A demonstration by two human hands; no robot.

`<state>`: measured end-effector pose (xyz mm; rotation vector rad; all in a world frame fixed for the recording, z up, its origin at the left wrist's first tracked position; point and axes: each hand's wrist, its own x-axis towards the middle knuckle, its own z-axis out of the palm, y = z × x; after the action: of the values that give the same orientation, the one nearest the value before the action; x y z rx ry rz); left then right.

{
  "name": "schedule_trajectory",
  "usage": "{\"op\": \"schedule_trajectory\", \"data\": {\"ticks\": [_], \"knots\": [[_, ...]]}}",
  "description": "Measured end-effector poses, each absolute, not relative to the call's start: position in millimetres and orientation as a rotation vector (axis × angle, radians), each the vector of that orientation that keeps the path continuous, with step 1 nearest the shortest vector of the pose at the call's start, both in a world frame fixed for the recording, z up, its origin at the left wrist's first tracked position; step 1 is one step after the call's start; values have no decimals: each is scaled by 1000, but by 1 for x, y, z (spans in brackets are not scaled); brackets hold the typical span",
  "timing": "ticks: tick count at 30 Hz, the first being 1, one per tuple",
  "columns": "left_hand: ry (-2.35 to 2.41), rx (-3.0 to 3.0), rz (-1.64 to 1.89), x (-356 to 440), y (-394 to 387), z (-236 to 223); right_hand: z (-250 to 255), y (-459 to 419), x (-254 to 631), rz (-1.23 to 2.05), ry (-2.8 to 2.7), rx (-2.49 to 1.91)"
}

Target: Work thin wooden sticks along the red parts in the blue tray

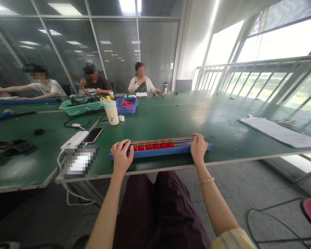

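Note:
A long blue tray (159, 152) lies lengthwise near the front edge of the green table. Several red pieces (155, 146) sit in a row along its left and middle part. Above them run thin yellowish-brown strips (162, 140), stretching between my two hands. My left hand (121, 155) is at the tray's left end, thumb and fingers bent around the strips' left ends. At the other end my right hand (199, 148), with a bracelet at the wrist, has its fingers closed on the strips' right ends. The fingertips of both hands are partly hidden.
Left of the tray are a phone (94, 135), a white power bank (75, 139) and cables. Farther back stand a cream cup (111, 113), a green basket (80, 109) and a blue basket (126, 109). Papers (277, 130) lie at right. Several people sit across the table.

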<state>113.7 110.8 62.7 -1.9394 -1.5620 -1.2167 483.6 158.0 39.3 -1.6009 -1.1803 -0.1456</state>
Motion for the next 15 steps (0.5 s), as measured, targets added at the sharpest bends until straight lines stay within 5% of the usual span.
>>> {"op": "schedule_trajectory", "data": {"ticks": [15], "knots": [[-1553,-1931,-1244,118,106,65,40,153,487,-106,-1181,-1579]]}}
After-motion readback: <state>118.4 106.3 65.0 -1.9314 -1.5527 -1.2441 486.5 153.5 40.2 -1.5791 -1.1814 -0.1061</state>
